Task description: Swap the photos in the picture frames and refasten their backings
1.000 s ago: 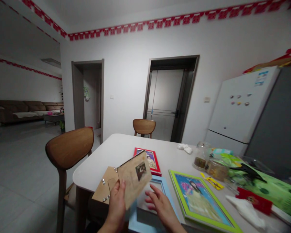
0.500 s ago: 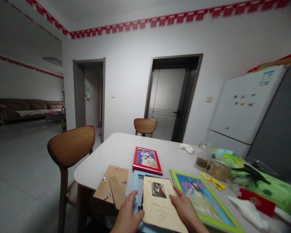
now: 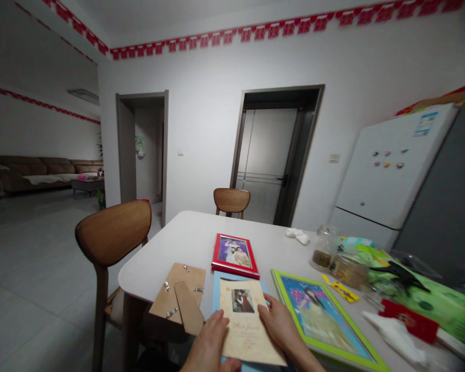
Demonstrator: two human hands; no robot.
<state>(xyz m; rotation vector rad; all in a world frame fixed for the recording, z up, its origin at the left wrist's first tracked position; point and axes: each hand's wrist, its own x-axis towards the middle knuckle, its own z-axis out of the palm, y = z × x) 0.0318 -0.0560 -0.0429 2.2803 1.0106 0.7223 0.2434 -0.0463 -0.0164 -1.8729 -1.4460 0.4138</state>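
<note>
Cream printed sheet [image 3: 245, 328] with a small picture [image 3: 242, 300] near its top lies over the light-blue picture frame [image 3: 216, 292] on the white table [image 3: 178, 235]. Leftmost, the brown backing board [image 3: 160, 306] with its metal clips [image 3: 166, 285] lies by the table's near edge, so a nudge from a sleeve could tip it off. Its stand [image 3: 188, 310] ends close beside the left hand [image 3: 209, 341], whose fingers spread loosely along the sheet's left edge; so light a touch could let the sheet skew. Whether it sits squarely is hard to tell, since hands cover its lower edges. Just behind, the red photo frame [image 3: 235, 253] could be jarred by a forward push. The right hand [image 3: 281, 323] grips the sheet's right edge; pinching too hard could crease it. Rightmost, the green photo frame [image 3: 325, 320] lies within reach of an elbow bump.
</note>
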